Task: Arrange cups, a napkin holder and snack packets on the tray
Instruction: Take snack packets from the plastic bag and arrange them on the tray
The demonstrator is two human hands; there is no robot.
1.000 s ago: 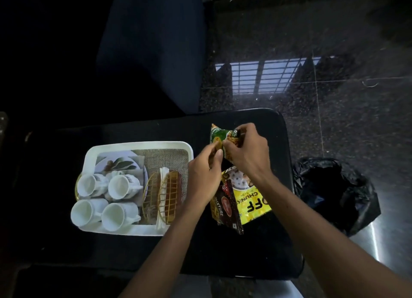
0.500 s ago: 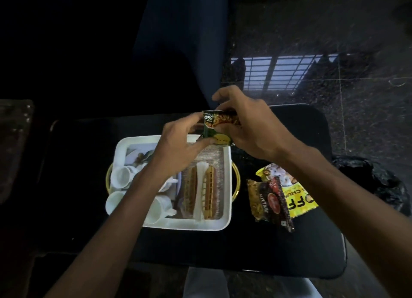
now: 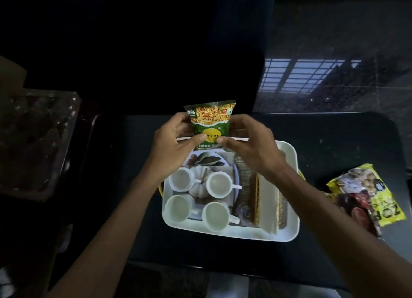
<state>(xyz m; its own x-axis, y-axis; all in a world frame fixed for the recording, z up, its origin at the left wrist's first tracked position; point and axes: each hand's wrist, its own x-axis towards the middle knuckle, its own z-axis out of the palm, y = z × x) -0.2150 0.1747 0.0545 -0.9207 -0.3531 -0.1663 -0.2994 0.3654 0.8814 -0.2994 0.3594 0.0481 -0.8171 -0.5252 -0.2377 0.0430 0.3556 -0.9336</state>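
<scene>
4 white ceramic cups (image 3: 201,197) and gold wire napkin holder (image 3: 258,200) loaded in white plastic tray (image 3: 287,235). Green snack packet (image 3: 210,121) pinched by fingers of left hand (image 3: 176,145) and right hand (image 3: 249,146) over far rim, unplaced. 2 foil packets (image 3: 367,197) outstanding on black table (image 3: 334,141).

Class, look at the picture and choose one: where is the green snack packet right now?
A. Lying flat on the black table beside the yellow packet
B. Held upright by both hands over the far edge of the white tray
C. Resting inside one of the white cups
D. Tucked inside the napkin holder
B: the left hand and right hand pinch the green snack packet upright above the far rim of the white tray.
</scene>
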